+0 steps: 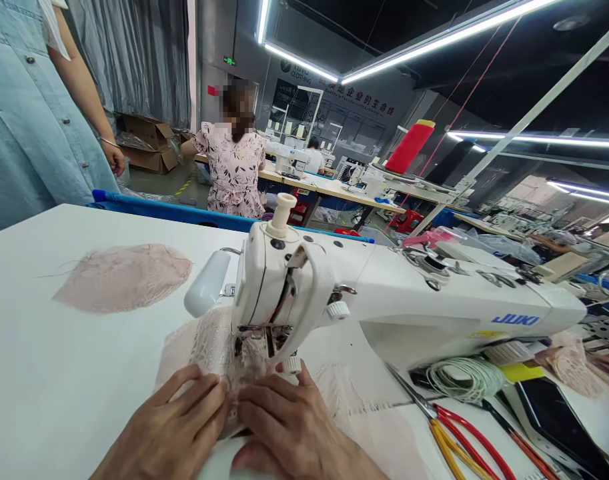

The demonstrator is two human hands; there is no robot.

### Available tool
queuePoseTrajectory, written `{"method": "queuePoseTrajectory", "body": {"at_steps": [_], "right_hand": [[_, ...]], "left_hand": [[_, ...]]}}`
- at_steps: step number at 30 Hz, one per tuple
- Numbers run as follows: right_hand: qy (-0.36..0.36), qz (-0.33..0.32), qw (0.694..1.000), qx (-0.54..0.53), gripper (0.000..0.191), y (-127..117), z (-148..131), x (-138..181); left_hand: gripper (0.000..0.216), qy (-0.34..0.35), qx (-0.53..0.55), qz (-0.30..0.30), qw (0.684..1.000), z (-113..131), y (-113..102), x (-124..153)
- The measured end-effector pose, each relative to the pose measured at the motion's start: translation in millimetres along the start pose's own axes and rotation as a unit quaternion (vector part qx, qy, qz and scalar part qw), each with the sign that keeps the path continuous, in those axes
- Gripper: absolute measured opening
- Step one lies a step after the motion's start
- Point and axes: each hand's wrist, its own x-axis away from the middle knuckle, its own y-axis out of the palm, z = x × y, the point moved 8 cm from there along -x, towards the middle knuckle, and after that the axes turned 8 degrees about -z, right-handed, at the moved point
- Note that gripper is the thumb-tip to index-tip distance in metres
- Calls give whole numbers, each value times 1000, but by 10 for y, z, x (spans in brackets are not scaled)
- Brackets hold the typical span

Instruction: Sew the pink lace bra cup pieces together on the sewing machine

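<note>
**Lace under the needle**

My left hand [171,430] and right hand [289,427] lie flat, fingers spread, pressing the pale pink lace piece [209,350] onto the white table [44,373] just before the sewing machine [384,300] foot. Neither hand grips it; red-handled scissors [464,440] lie to the right

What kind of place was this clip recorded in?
Most likely a garment factory floor. A white JUKI industrial sewing machine stands over pale pink lace fabric held flat by both hands, a red thread cone stands behind, and further sewing tables fill the hall.
</note>
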Motion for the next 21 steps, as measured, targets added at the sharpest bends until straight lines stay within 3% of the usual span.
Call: {"method": "queuePoseTrajectory", "body": {"at_steps": [5,10,14,21], "right_hand": [[34,-2,999,8,44,58,168,-12],[44,-52,997,45,41,127,305,-28],[55,-61,995,51,40,145,308,5],[57,-6,997,52,34,77,276,25]], "left_hand": [[33,19,7,14,1000,-151,69,-160],[25,21,-10,22,999,-300,199,-230],[27,34,-45,11,998,-212,212,-142],[37,-30,-24,24,999,-132,126,-28]]}}
